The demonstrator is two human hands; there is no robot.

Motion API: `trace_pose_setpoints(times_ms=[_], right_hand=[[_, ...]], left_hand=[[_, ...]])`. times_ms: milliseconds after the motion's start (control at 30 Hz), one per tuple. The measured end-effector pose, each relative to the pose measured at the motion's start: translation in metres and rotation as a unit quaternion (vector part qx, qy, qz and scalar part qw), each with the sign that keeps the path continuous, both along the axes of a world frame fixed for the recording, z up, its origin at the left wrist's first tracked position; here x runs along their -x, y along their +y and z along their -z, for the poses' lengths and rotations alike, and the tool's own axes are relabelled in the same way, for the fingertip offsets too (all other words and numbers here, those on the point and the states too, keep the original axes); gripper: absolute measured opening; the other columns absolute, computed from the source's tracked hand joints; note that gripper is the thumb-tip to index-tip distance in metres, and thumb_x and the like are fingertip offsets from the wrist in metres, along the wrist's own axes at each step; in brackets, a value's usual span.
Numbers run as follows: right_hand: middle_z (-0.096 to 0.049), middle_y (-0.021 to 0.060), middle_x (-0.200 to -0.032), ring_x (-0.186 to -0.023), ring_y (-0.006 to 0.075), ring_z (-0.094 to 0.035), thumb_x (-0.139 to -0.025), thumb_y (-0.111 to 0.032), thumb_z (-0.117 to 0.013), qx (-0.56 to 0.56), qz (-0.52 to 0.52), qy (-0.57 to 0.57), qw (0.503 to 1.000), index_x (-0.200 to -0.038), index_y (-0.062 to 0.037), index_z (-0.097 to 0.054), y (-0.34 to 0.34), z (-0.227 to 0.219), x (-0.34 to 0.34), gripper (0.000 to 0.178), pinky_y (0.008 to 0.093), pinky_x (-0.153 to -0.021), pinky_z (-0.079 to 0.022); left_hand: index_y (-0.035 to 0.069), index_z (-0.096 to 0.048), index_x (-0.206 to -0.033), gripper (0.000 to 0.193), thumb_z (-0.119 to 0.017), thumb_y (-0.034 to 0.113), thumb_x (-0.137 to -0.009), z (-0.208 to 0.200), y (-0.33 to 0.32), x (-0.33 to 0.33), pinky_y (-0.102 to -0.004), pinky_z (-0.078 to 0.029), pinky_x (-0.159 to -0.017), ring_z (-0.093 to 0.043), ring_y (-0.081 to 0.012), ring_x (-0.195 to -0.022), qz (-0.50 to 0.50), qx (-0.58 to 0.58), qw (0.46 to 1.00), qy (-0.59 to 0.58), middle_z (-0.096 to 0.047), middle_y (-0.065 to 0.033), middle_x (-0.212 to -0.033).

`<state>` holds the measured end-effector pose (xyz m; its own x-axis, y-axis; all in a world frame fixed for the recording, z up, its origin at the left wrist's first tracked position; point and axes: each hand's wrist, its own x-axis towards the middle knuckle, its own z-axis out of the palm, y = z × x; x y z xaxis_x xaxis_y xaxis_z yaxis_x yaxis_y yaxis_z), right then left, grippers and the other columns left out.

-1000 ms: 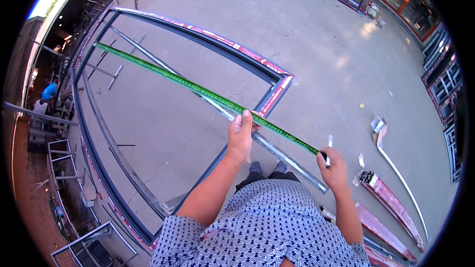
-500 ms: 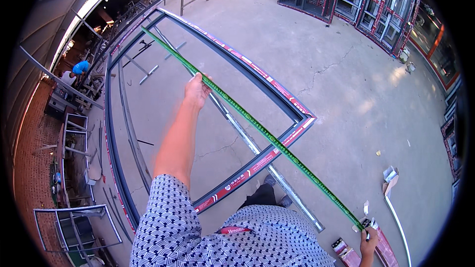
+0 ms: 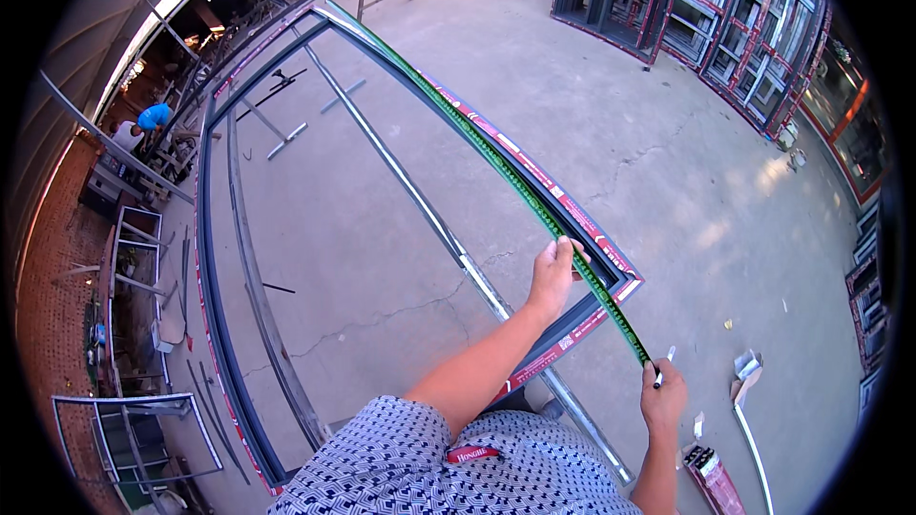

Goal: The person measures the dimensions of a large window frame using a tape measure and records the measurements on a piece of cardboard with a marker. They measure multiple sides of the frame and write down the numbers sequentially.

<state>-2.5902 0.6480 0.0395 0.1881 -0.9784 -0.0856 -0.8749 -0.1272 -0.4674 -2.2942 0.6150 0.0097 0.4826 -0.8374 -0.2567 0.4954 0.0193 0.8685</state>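
A long green tape measure (image 3: 615,311) runs along the right side of a dark metal frame (image 3: 578,218) that has red and white protective film on its faces. My left hand (image 3: 551,277) pinches the tape near the frame's near right corner. Beyond the corner, my right hand (image 3: 664,399) grips the tape's near end, and a white pen (image 3: 670,355) with a dark tip also sticks out of these fingers. Whether a tape case sits in the right hand is hidden. The tape's far end lies by the frame's far corner.
Pale metal bars (image 3: 434,220) support the frame over the concrete floor. A film-wrapped bundle (image 3: 713,480) and a thin white strip (image 3: 754,448) lie at the lower right. Finished frames (image 3: 763,48) lean at the far right. Two people (image 3: 153,116) work at the far left.
The tape has shifted from crossing the frame's middle to lying along its right side. My left hand has moved right and nearer; my right hand has come up and left, closer to the frame's corner.
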Motion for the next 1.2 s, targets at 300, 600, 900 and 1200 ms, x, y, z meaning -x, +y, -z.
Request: trace_pose_setpoints(times_ms=[300, 600, 900, 1200], right_hand=[[-0.068, 0.0180, -0.080, -0.078, 0.0381, -0.064, -0.094, -0.022, -0.069, -0.015, -0.005, -0.046, 0.999, -0.090, -0.0041, -0.067, -0.017, 0.004, -0.039, 0.019, 0.0487, -0.071, -0.049], [-0.065, 0.0168, -0.077, -0.071, 0.0329, -0.062, -0.092, -0.013, -0.068, 0.012, -0.011, -0.072, 0.997, -0.090, 0.0014, -0.065, 0.013, 0.044, 0.113, 0.014, 0.0428, -0.071, -0.050], [-0.067, 0.0178, -0.086, -0.082, 0.0349, -0.065, -0.092, -0.011, -0.067, 0.020, -0.005, -0.027, 0.999, -0.094, 0.0024, -0.066, 0.023, 0.050, 0.183, 0.013, 0.0428, -0.078, -0.050], [-0.067, 0.0165, -0.087, -0.086, 0.0366, -0.062, -0.092, -0.010, -0.067, 0.054, -0.021, -0.017, 0.998, -0.092, -0.0001, -0.066, 0.004, 0.052, 0.142, 0.010, 0.0454, -0.081, -0.049]], left_hand=[[0.011, -0.061, -0.102, 0.038, -0.041, 0.041, -0.113, 0.010, -0.011, -0.005, -0.0313, -0.052, -0.079, -0.062, -0.0109, -0.083, -0.019, -0.003, 1.000, -0.004, -0.067, -0.0023, -0.091], [0.013, -0.061, -0.098, 0.033, -0.042, 0.035, -0.113, 0.004, -0.069, -0.162, -0.0335, -0.053, -0.081, -0.064, -0.0138, -0.082, -0.078, 0.005, 0.997, -0.029, -0.069, -0.0026, -0.089], [0.015, -0.060, -0.101, 0.027, -0.045, 0.035, -0.112, -0.002, -0.100, -0.282, -0.0332, -0.052, -0.077, -0.063, -0.0144, -0.081, -0.121, -0.009, 0.993, -0.009, -0.069, -0.0016, -0.089], [0.009, -0.059, -0.106, 0.024, -0.045, 0.029, -0.110, 0.011, -0.120, -0.299, -0.0356, -0.055, -0.078, -0.064, -0.0166, -0.082, -0.146, -0.062, 0.985, -0.068, -0.068, -0.0048, -0.091]])
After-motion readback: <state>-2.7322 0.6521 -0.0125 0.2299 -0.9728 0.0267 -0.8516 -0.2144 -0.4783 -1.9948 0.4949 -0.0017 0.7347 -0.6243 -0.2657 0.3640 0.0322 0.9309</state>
